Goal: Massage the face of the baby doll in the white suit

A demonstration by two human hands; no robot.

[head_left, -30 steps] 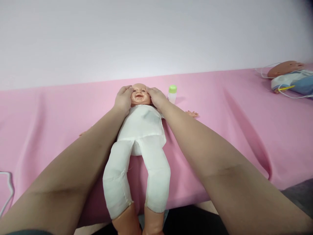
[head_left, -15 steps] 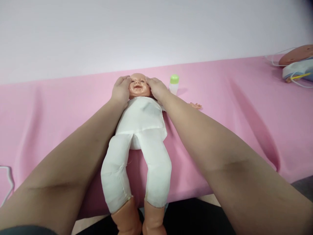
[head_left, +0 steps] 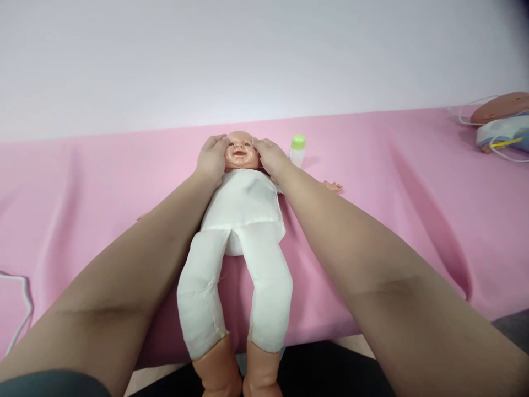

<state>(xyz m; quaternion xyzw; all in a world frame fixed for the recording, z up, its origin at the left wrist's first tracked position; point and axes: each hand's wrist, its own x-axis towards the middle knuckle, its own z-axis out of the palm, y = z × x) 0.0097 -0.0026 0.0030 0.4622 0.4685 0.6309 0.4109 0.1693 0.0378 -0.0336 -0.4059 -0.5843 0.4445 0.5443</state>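
Note:
A baby doll (head_left: 243,201) with a white cloth body and plastic head and limbs lies on its back, feet toward me. My left hand (head_left: 212,158) cups the left side of the doll's head, its fingertips by the brow. On the opposite side my right hand (head_left: 269,157) holds the head in the same way, fingers curved over the temple. The doll's face shows between the two hands. Part of each hand is hidden behind the head or the wrist. My forearms run along both sides of the doll and cover most of its arms.
A pink sheet (head_left: 363,160) covers the padded table, with a white wall (head_left: 264,60) behind. Just right of the doll's head stands a white bottle with a green cap (head_left: 298,150). Another doll (head_left: 502,118) with white cords lies far right. A white cable (head_left: 27,300) is at the left edge.
The view has shifted slightly, so the doll and both hands appear a little lower and farther right. Both hands stay at the doll's head.

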